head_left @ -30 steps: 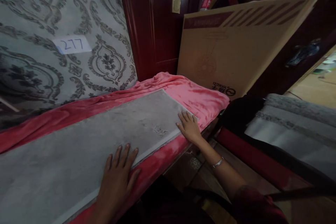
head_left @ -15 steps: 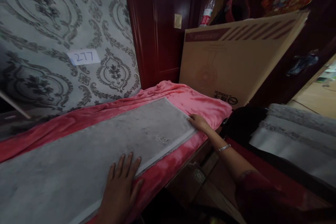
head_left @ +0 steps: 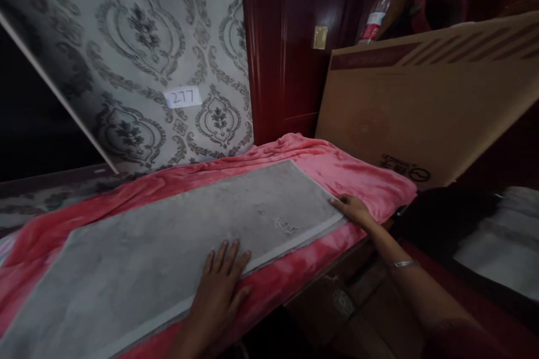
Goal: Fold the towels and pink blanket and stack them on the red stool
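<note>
A long grey folded cloth (head_left: 181,230) with a pale border along its near edge lies flat on a pink plush blanket (head_left: 311,249). My left hand (head_left: 221,286) rests open on the near edge of the cloth, its fingers spread and the thumb over the blanket. At the far right end, my right hand (head_left: 351,207) has its fingers closed on the cloth's near corner; the fingertips underneath are partly hidden. A small textured patch (head_left: 286,226) shows on the cloth between the two hands.
Behind the blanket's right end leans a big cardboard box (head_left: 379,101), with a red-capped bottle (head_left: 377,11) near its top edge. A dark screen (head_left: 37,112) stands at the left. Grey folded cloths (head_left: 505,247) are piled at the right. The patterned wall bears a paper marked 277 (head_left: 183,97).
The camera view has turned left, so the scene sits further right and more of the dark screen and the cloth's left end shows. Both hands keep their places on the cloth.
</note>
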